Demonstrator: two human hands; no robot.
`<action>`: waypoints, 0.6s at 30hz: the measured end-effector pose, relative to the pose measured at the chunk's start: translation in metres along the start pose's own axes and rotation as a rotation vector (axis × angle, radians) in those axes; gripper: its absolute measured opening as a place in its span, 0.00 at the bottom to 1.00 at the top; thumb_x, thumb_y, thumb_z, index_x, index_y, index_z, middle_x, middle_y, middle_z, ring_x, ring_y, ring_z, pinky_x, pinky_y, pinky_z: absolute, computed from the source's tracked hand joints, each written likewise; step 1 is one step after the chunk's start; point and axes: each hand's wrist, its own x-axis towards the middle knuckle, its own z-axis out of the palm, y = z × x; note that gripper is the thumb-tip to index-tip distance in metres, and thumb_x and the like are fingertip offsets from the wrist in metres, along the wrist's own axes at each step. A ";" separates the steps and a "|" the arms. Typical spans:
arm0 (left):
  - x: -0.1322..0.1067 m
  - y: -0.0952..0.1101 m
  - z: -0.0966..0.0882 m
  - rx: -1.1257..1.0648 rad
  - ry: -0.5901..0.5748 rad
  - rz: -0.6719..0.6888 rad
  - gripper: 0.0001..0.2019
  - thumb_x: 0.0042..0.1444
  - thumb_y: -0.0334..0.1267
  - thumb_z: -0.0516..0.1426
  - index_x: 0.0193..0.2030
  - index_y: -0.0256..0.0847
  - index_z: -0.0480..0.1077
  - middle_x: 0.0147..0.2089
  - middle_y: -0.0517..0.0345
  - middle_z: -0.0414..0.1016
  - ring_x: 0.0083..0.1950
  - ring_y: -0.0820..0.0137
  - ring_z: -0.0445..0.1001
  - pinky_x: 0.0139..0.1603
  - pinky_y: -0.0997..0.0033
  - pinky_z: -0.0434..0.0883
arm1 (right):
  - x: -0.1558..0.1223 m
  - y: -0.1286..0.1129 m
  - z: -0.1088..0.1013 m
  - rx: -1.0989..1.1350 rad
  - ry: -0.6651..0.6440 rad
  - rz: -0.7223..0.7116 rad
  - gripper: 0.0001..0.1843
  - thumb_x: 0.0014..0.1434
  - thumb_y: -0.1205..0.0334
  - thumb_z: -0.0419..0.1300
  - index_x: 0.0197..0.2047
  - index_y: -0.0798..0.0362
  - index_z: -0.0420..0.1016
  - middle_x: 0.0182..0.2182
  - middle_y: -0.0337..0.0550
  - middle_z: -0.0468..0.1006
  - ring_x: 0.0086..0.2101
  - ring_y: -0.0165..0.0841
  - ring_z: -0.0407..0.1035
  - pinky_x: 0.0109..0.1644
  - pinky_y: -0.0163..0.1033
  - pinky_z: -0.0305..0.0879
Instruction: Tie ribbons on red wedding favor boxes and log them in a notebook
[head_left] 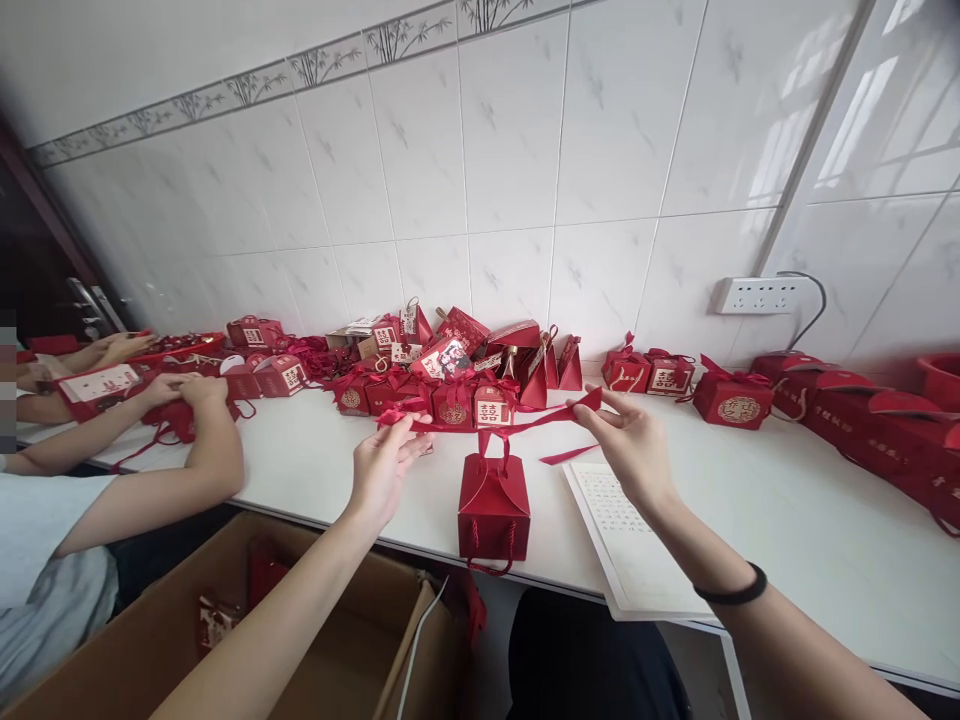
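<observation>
A small red gift box [493, 505] with a cord handle stands upright at the table's front edge. Through its top runs a red ribbon [547, 420], its two ends drawn out to either side. My left hand [381, 465] pinches one end, above and to the left of the box. On the other side, my right hand [628, 445] grips the other end between thumb and fingers, with a loose tail hanging below it. The ribbon is stretched nearly level between the hands, crossing over the box's top.
Finished-looking red boxes [454, 405] crowd the table's back, against the tiled wall. A row of larger red boxes [855, 415] lines the right. Papers [637, 560] lie under my right arm. A cardboard box [360, 640] is below left. Other people's hands [184, 388] work at left.
</observation>
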 end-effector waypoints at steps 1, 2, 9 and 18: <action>0.000 -0.001 -0.007 0.012 0.041 -0.016 0.07 0.45 0.34 0.61 0.32 0.33 0.72 0.32 0.54 0.77 0.30 0.68 0.77 0.40 0.67 0.74 | -0.002 0.005 -0.006 -0.025 -0.004 0.012 0.28 0.47 0.52 0.63 0.48 0.59 0.73 0.30 0.46 0.80 0.38 0.41 0.72 0.42 0.41 0.66; 0.001 -0.002 -0.014 0.025 0.080 -0.030 0.06 0.45 0.32 0.61 0.30 0.32 0.72 0.29 0.55 0.77 0.30 0.68 0.77 0.39 0.68 0.74 | -0.003 0.010 -0.011 -0.050 -0.006 0.021 0.26 0.46 0.51 0.63 0.45 0.59 0.75 0.30 0.47 0.80 0.38 0.42 0.72 0.39 0.40 0.67; 0.003 -0.008 -0.050 0.125 0.197 -0.098 0.02 0.47 0.29 0.60 0.28 0.32 0.70 0.22 0.59 0.72 0.28 0.68 0.77 0.33 0.73 0.74 | -0.019 0.025 -0.035 -0.223 0.003 0.121 0.22 0.46 0.49 0.62 0.38 0.59 0.79 0.28 0.45 0.79 0.28 0.37 0.70 0.24 0.34 0.60; 0.004 -0.021 -0.073 0.235 0.179 -0.144 0.04 0.49 0.30 0.59 0.33 0.31 0.73 0.31 0.55 0.76 0.29 0.71 0.77 0.39 0.72 0.74 | -0.023 0.037 -0.054 -0.332 0.029 0.197 0.21 0.46 0.50 0.61 0.39 0.56 0.79 0.33 0.44 0.79 0.34 0.39 0.70 0.26 0.34 0.60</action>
